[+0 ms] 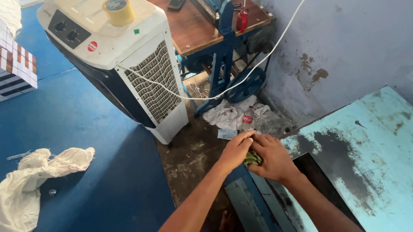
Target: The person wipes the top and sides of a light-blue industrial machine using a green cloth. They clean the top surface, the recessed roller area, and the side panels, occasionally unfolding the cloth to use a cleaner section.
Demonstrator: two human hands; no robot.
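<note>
A big white cooler (121,58) stands on the blue floor (77,139). Its cord (244,78) hangs loose and could trip someone. Beside the teal table (379,154), the right hand (271,157) squeezes a green wad (251,158); the left hand (237,150) pinches it. It may slip and drop.

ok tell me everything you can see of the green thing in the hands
The green thing is small, dark green and looks crumpled or folded, perhaps leaf or cloth; too little shows to tell. Only a sliver is visible, pinched between the left hand and right hand, whose fingers close over it from both sides. It is held over the corner of a worn turquoise table, above the floor.
</note>
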